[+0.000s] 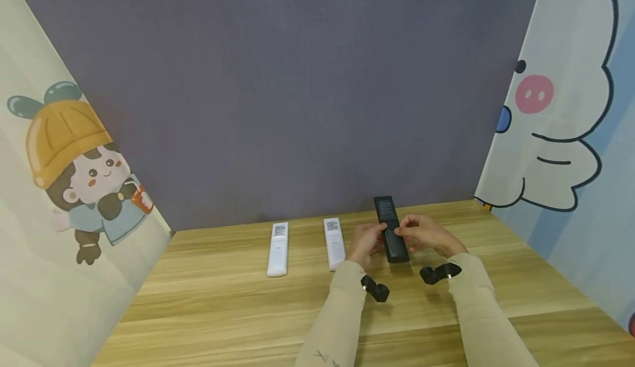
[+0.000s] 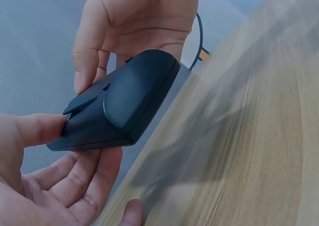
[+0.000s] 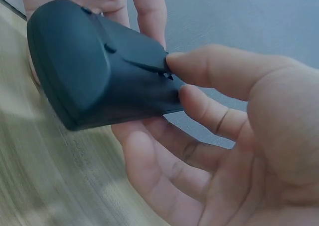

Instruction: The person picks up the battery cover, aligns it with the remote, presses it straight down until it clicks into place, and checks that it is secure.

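A black remote control (image 1: 397, 250) is held above the wooden table, its label side up. My left hand (image 1: 365, 240) grips it from the left, thumb on top and fingers underneath. From the right, my right hand (image 1: 428, 233) pinches at its battery cover (image 3: 139, 46) with thumb and index finger, other fingers curled below. One edge of that cover stands slightly raised, with a narrow gap beneath it in both wrist views. Whether batteries lie inside is hidden.
Two white remote controls, one farther left (image 1: 278, 250) and one beside my left hand (image 1: 335, 248), lie label side up on the wooden table (image 1: 223, 306). A grey panel (image 1: 297, 97) rises behind the table, with cartoon-printed curtains at both sides.
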Demonstrator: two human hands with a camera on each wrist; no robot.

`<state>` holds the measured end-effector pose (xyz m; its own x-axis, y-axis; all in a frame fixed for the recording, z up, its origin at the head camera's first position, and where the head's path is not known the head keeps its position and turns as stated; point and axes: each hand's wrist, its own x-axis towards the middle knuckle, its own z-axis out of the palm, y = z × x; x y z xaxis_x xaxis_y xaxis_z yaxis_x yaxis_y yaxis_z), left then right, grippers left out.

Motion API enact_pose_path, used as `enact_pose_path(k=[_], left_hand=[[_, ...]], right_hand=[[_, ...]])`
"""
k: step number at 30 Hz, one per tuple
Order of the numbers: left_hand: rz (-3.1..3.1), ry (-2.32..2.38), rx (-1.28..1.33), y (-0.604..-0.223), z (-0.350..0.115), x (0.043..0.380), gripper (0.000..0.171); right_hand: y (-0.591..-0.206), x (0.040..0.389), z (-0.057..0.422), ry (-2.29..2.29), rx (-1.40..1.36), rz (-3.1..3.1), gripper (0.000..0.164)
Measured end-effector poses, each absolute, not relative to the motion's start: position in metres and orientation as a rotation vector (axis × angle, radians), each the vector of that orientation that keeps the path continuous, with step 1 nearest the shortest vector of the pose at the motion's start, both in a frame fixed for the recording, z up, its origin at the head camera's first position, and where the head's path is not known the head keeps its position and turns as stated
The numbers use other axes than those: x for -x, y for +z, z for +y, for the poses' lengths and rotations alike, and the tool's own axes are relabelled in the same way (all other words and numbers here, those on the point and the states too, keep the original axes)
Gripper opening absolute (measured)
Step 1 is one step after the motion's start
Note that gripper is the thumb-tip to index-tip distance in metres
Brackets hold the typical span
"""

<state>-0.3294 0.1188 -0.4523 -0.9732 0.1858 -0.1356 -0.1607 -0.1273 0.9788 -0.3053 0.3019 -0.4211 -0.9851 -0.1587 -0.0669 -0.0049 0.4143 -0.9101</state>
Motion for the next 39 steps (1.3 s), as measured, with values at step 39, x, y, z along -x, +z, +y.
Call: enact_pose_path(k=[39], left_hand=[[1.919,2.15,-0.104,-0.4521,0.1175,0.3302,0.032]], right_hand=[[-0.4245,0.3083,0.3022,-1.617,0.128,2.538,0.022]])
